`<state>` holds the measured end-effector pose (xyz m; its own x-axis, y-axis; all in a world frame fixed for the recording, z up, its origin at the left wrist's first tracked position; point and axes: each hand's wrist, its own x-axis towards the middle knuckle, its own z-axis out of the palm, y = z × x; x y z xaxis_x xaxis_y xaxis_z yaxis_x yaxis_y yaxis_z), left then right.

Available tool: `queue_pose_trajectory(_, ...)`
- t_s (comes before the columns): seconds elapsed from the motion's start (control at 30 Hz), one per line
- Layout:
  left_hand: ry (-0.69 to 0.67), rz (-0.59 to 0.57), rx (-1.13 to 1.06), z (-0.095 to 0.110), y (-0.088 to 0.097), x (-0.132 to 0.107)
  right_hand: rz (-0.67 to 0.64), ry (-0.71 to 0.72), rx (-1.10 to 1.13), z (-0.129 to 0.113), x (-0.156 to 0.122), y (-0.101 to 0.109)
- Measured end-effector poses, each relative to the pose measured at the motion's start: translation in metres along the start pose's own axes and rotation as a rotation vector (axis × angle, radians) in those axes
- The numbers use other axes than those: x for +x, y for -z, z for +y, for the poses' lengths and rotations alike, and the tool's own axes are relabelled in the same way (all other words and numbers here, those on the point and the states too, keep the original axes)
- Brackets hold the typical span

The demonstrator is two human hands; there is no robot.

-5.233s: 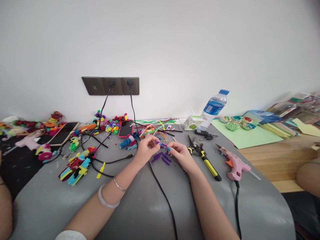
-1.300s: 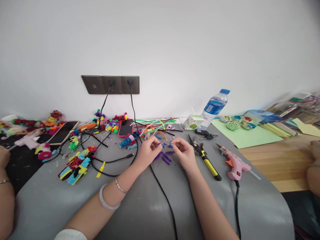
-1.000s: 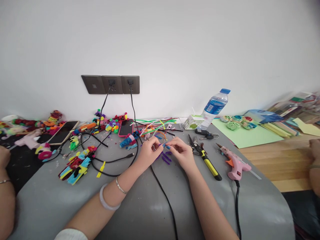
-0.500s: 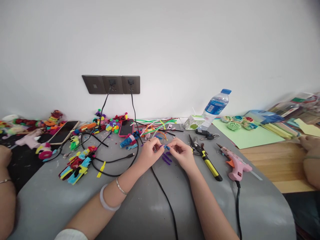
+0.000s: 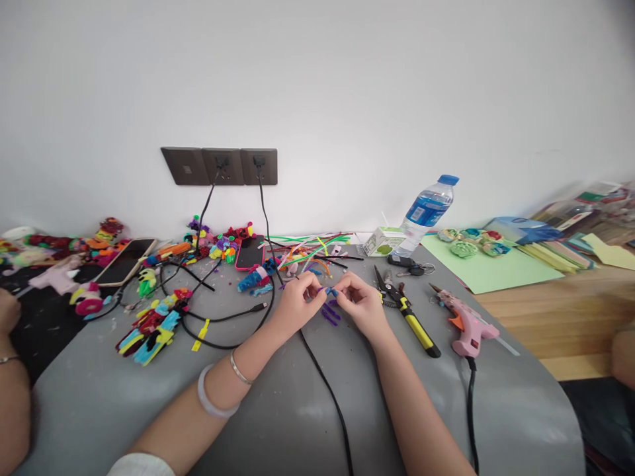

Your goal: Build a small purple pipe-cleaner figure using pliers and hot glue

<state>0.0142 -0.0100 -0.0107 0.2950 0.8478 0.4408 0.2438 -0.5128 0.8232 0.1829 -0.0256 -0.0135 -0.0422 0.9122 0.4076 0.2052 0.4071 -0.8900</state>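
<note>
A: What step are we on?
B: Shaping a purple strip [image 5: 322, 289], looks like; our left hand [image 5: 300, 297] and right hand [image 5: 360, 301] pinch it, nearer our desk's [image 5: 282, 403] back edge. Next probably needs steady grip.

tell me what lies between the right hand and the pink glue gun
In the head view, yellow-and-black pliers lie on the grey table between the right hand and the pink glue gun.

The left hand [image 5: 300, 301] and right hand [image 5: 362, 305] have blue nails [image 5: 334, 293]; up the left forearm [image 5: 262, 354] sit a slim silver bracelet [image 5: 237, 371], a thick pale bangle [image 5: 202, 395] and a whitish sleeve [image 5: 141, 465]
</note>
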Motion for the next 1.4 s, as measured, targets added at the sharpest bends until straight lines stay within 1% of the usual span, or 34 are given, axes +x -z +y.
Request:
queue_pose_trajectory(0.23, -0.002, 0.004, 0.008, 0.0005, 0.0004, 0.0, 0.038, -0.025, 0.052, 0.0013, -0.0003, 0.0009)
queue_pose_trajectory(0.33, 0.01, -0.006, 0.014, 0.0008, 0.0004, 0.0003, 0.088, -0.059, 0.071, -0.0006, -0.0006, 0.0022)
queue_pose_trajectory(0.4, 0.017, -0.009, 0.016, 0.0007, 0.0005, 0.0005, 0.117, -0.054, 0.079, -0.0009, -0.0011, 0.0032)
queue_pose_trajectory(0.63, 0.023, 0.014, 0.02, -0.0007, 0.001, 0.0008, 0.145, -0.004, 0.131, 0.0043, -0.0007, 0.0019)
queue_pose_trajectory(0.7, 0.03, 0.027, 0.02, -0.0003, 0.0012, 0.0009, 0.119, 0.034, 0.115, 0.0051, -0.0003, 0.0011)
queue_pose_trajectory(0.8, 0.033, 0.038, 0.023, 0.0009, 0.0014, 0.0013, 0.016, 0.102, 0.049, 0.005, -0.0003, 0.0008)
queue_pose_trajectory(0.87, 0.032, 0.039, 0.024, 0.0012, 0.0015, 0.0015, -0.022, 0.129, 0.024, 0.0046, -0.0004, 0.0008)
queue_pose_trajectory(1.23, 0.02, 0.013, 0.036, 0.0009, -0.001, -0.001, 0.017, 0.152, 0.027, 0.0014, -0.0002, 0.0007)
queue_pose_trajectory(1.4, 0.023, 0.007, 0.027, 0.0026, -0.0009, -0.0011, 0.0, 0.154, 0.028, -0.0001, -0.0001, 0.001)
